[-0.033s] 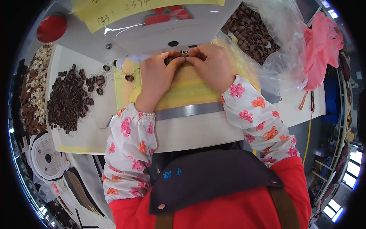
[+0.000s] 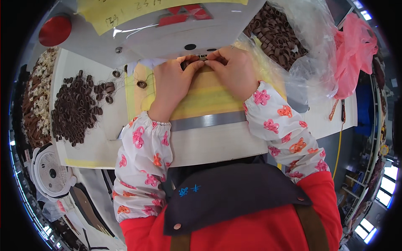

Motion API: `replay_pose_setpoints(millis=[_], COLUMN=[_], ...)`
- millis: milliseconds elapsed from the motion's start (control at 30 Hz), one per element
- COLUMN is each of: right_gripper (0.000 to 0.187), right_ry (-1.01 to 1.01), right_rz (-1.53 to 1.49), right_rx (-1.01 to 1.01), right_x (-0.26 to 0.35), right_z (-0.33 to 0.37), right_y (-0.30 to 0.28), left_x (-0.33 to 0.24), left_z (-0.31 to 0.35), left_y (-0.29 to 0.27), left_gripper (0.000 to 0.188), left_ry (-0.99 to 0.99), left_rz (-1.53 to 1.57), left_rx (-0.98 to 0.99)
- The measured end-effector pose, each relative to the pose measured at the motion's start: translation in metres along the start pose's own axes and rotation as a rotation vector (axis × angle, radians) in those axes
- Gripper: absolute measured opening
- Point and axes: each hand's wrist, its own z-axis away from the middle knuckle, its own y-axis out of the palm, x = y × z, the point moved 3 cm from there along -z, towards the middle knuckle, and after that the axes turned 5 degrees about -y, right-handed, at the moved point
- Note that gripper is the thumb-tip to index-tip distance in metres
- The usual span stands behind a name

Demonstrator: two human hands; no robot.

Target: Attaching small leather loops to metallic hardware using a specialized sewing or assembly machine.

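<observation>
Machine [image 2: 159, 39] ahead, left hand [image 2: 171, 83] and right hand [image 2: 235, 75] nearly meet, fingers [image 2: 194, 68] curled — gripping or not, I can't tell. Before it, roomy tabletop [image 2: 209, 144] reaches its edge; brown loops [image 2: 75, 111] leftward.

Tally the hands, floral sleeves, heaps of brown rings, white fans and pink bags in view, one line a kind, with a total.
Left hand, right hand: 2
Left sleeve, right sleeve: 2
Left heap, right heap: 2
Fan: 1
Pink bag: 1
Total: 8
</observation>
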Motion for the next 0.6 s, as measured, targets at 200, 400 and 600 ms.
replay_pose_setpoints(millis=[200, 400, 600], right_gripper=[0.005, 0.004, 0.010], right_ry=[-0.005, -0.070, -0.093], right_rz=[0.040, 0.055, 0.089], right_rx=[0.005, -0.023, -0.014], right_x=[0.000, 0.000, -0.002], right_z=[-0.003, -0.006, -0.006], right_y=[-0.002, -0.001, 0.001], left_x=[0.010, 0.003, 0.003], left_z=[-0.007, -0.007, -0.003], left_y=[0.006, 0.000, -0.001], left_gripper=[0.027, 0.024, 0.027], left_ry=[0.011, 0.089, -0.068], left_rz=[0.109, 0.103, 0.061], left_rx=[-0.077, -0.119, -0.074])
